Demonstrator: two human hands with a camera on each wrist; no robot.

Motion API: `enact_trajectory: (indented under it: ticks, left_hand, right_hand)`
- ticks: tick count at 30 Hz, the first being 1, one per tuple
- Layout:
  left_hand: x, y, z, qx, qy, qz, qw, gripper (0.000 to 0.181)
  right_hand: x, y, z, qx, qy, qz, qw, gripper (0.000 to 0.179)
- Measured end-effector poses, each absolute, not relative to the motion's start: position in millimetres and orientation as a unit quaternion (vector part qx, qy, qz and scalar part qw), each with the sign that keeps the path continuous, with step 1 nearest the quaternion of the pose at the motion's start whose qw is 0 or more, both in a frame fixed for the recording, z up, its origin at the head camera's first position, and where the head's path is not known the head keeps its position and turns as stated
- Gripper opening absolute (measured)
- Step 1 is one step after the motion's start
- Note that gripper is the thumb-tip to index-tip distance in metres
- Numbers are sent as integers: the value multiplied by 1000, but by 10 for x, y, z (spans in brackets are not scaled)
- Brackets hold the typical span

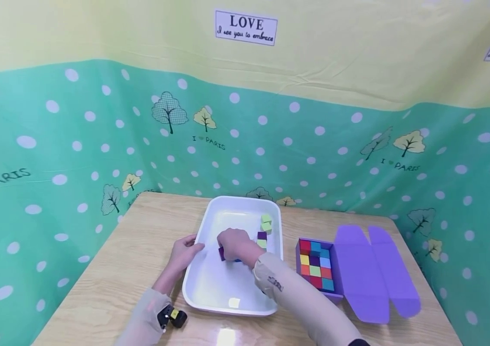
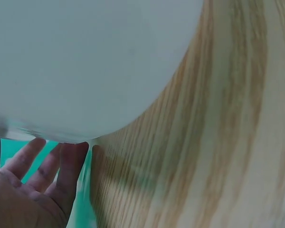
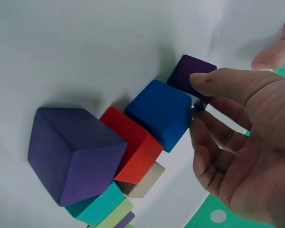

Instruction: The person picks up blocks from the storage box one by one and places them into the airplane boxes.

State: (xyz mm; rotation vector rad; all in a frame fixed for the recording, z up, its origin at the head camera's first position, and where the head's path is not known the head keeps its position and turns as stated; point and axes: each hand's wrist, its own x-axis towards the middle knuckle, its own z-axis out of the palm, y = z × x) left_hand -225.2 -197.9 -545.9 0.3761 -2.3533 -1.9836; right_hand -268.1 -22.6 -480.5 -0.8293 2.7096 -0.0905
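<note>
My right hand (image 1: 235, 241) reaches down into a white plastic tray (image 1: 210, 288). Its thumb and fingers pinch a small dark purple cube (image 3: 187, 72) close over the tray floor. Beside that cube lie a blue cube (image 3: 157, 111), a red cube (image 3: 135, 147) and a larger-looking purple cube (image 3: 80, 152), with a teal cube (image 3: 99, 205) and a beige cube (image 3: 147, 180) partly behind them. With the thumb over the rim and the fingers outside, my left hand (image 1: 182, 253) holds the tray's left side.
Light green cubes (image 1: 266, 227) sit near the tray's right wall. To the right stands an open purple box (image 1: 337, 294) with several coloured cubes inside and its lid (image 1: 363, 269) folded out on the wooden table (image 1: 97, 288). A patterned curtain (image 1: 262, 158) hangs behind.
</note>
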Motion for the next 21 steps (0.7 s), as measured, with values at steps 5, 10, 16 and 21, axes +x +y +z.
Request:
enact_trajectory:
  ticks: [5, 10, 16, 21]
  left_hand:
    - [-2248, -1985, -5449, 125, -757, -641, 17, 48]
    - [-2230, -1974, -5439, 132, -759, -638, 12, 49]
    - [-2222, -1969, -5422, 133, -767, -628, 9, 49]
    - [-2240, -1978, -5448, 132, -772, -621, 4, 52]
  right_hand:
    - [-2690, -146, -4722, -289, 939, -108, 152, 20]
    - [-2683, 8, -4548, -310, 922, -186, 139, 24]
    - [-2617, 256, -4396, -327, 892, -280, 139, 26]
    - [-2564, 550, -4289, -320, 873, -338, 141, 27]
